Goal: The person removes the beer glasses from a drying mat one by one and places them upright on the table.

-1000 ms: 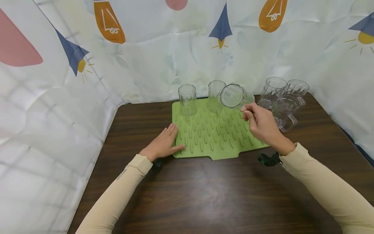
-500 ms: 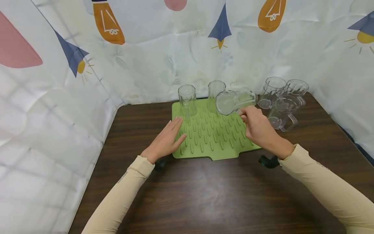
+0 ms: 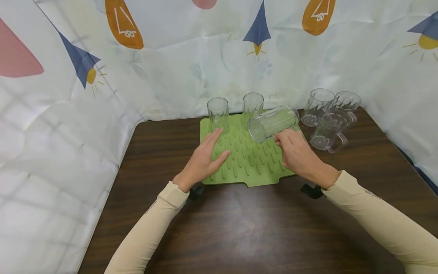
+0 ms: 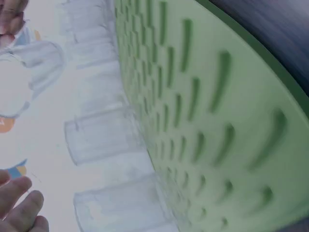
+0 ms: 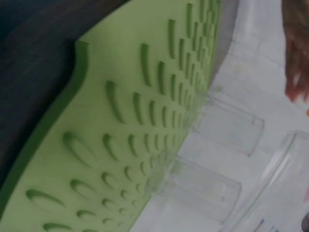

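Over the last second the right hand [image 3: 295,150] has brought its glass mug [image 3: 273,123] lower and nearer the middle of the green mat [image 3: 254,167], swinging it round so it lies slantwise, side-on to the head camera. Its fingers are curled around the handle, mostly hiding it. The left hand [image 3: 202,161] has left the mat's left edge and come up and inward; it holds nothing — fingers straight, thumb spread wide, well apart from the mug.

So this mug seems to be in mid-turn, not yet set down, with two clear glasses, left [image 3: 218,108] and right [image 3: 252,106], standing on the mat's back part. Three more mugs, back [image 3: 318,106], corner [image 3: 346,101] and front [image 3: 329,131], stand bunched on the bench [image 3: 239,224] to the right.

The mugs are see-through, smooth and straight-sided; which end of the held one is its mouth I cannot tell. The mat looks matt and rubbery — rows of long raised ridges, a tab at the near edge. The bench has a dark wood grain
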`<state>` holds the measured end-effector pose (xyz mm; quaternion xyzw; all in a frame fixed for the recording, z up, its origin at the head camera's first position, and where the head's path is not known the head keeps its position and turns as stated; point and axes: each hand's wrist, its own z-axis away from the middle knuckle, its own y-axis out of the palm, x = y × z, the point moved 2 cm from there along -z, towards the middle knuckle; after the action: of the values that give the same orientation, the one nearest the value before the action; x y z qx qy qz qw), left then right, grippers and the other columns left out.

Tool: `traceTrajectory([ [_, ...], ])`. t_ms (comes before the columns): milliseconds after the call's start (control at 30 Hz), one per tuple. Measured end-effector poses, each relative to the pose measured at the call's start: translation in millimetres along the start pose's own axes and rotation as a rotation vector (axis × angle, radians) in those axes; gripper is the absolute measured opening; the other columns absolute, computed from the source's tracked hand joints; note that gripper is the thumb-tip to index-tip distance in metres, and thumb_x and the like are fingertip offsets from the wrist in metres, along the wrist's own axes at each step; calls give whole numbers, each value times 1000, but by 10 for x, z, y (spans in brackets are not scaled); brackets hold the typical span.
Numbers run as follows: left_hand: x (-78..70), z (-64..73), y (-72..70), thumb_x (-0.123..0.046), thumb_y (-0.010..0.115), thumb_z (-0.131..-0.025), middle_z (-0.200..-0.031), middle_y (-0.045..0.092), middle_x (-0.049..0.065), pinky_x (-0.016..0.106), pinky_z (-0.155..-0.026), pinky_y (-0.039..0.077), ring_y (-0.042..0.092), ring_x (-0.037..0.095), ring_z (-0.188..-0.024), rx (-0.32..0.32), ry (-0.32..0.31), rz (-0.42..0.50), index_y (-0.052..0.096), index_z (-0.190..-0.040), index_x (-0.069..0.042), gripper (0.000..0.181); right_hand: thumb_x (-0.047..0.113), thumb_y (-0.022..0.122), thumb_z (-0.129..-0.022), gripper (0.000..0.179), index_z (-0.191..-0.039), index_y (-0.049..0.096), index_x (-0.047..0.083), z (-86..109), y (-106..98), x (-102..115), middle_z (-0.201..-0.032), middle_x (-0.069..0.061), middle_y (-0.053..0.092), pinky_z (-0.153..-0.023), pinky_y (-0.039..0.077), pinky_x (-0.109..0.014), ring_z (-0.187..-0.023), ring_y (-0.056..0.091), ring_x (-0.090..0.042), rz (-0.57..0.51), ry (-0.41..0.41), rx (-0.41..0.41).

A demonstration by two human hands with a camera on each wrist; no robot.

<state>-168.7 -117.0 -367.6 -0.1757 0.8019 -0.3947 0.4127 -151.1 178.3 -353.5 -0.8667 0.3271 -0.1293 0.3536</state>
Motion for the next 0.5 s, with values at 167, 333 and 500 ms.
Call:
traceTrajectory([
  [167, -127, -110, 92, -33, 62, -104, -167, 37, 11, 51, -127, 36, 37, 26, -156, -74, 27, 97, 28, -164, -13, 72, 5, 27, -110, 32, -97, 54, -5, 17, 46, 18, -80, -14, 47, -65, 26, -33, -71, 37, -26, 28, -34, -26],
  [333, -214, -207, 236, -30, 69, -99, -164, 38, 13, 50, -126, 37, 38, 27, -154, -110, 69, 138, 30, -162, -10, 76, 0, 31, -108, 26, -96, 53, -4, 43, 86, 58, -80, -13, 46, -66, 23, -32, -71, 37, -25, 33, -20, -7],
  [500, -287, -287, 362, -27, 79, -92, -161, 40, 17, 48, -122, 43, 42, 28, -149, -156, 107, 165, 32, -159, -7, 84, -18, 42, -93, 19, -99, 55, -5, 62, 102, 101, -82, -14, 48, -67, 23, -32, -73, 39, -26, 31, -7, 39],
])
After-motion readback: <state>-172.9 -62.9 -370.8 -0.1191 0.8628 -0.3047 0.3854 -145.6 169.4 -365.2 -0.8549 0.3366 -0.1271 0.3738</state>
